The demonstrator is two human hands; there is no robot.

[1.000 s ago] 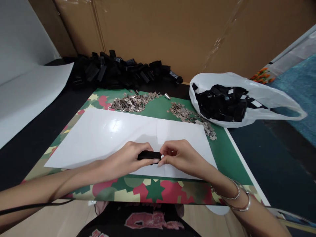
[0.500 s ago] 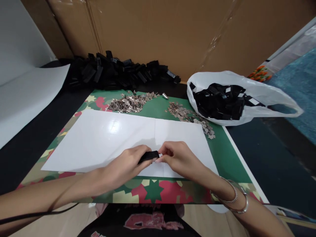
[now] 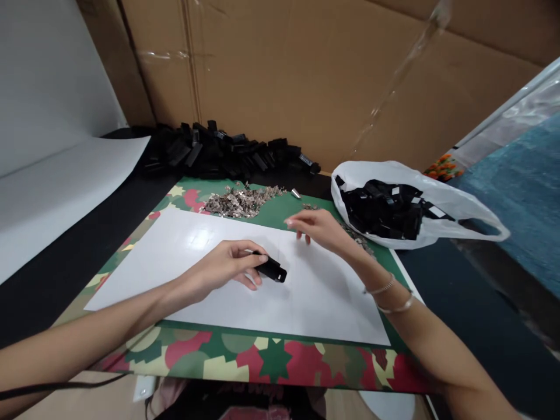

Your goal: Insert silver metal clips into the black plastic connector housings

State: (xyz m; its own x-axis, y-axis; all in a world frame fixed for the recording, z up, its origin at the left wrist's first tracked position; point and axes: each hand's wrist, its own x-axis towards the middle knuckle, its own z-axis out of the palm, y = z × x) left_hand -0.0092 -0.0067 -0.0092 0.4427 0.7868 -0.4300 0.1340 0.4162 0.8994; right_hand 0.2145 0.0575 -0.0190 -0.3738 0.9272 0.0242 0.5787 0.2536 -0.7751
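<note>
My left hand [image 3: 230,265] pinches a small black plastic part [image 3: 272,269] by one end, holding it just above the white sheet [image 3: 184,256]. My right hand [image 3: 315,226] hovers further back over the sheet's far edge with its fingers loosely spread and nothing in them. It is close to the right-hand pile of small silvery metal pieces [image 3: 357,238], which it partly hides. A second pile of metal pieces [image 3: 238,201] lies further left on the green mat. Two thin bracelets circle my right wrist.
A heap of black plastic parts [image 3: 219,153] lies along the cardboard wall at the back. A white plastic bag [image 3: 411,204] with more black parts sits at the right. A camouflage-patterned mat [image 3: 271,356] covers the table. A large white sheet [image 3: 52,186] curves up at the left.
My right hand let go of the black part and moved away toward the right-hand metal pile. My left hand keeps the part. The view tilted upward.
</note>
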